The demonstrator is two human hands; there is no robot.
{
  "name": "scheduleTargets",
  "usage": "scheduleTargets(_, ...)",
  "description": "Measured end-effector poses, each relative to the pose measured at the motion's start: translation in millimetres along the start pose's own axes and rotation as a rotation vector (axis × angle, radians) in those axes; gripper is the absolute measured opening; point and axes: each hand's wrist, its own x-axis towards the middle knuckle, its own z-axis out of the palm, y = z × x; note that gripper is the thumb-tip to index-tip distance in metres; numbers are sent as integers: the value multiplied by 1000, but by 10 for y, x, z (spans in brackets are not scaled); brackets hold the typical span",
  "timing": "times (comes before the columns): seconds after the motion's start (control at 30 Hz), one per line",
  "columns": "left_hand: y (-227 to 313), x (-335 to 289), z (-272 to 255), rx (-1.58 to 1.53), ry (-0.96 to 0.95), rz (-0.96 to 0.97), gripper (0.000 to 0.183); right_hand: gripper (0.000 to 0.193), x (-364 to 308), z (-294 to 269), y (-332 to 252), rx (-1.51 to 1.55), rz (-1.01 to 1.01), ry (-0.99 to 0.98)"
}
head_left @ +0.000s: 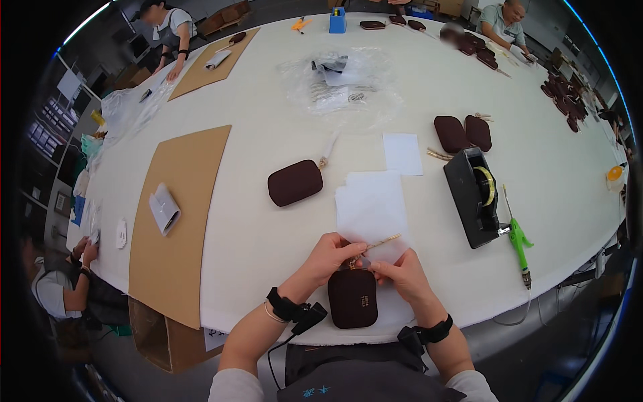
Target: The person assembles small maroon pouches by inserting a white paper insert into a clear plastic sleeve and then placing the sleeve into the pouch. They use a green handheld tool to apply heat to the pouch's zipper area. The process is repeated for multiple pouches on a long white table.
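We find the dark brown pouch (351,301) at the near edge of the white table (254,261), midway between left and right, its broad face up and its zip end pointing away from the wearer. In our judgement it is light, with a padded, slightly springy body that gives under pressure; the fabric looks matt and unlikely to slip. We advise holding it flat across both long sides, clear of the small gilt marking on its face, and not lifting it by the cord alone.

Just beyond its zip end, we note the left hand (333,256) with thumb and forefinger clamped on the pale gold cord (384,241), whose tip points to the right. We judge the cord limp and thin, best pinched close to the pouch. The right hand (404,275) has thumb and fingers together on a translucent sheet (388,252), which we expect to crease or tear easily; a light pinch at one edge suits it.

Farther off, we record white papers (371,204) beyond the hands, a black tape dispenser (467,201) to the right, and a second pouch (295,183) to the left. A pair of pouches (452,135) rests beyond the dispenser.
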Motion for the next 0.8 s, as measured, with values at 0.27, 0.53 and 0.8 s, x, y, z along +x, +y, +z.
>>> scheduleTargets(0.27, -33, 23, 43, 32, 41, 45, 17, 30, -10, 39, -103, -164, -79, 50)
scheduleTargets(0.53, -14, 18, -25, -113, -65, -73, 14, 45, -1, -286, -96, -238, -173, -88)
scheduleTargets(0.8, -30, 30, 20, 39, -75, -98, 15, 41, 16, -213, -80, -55, -352, 63)
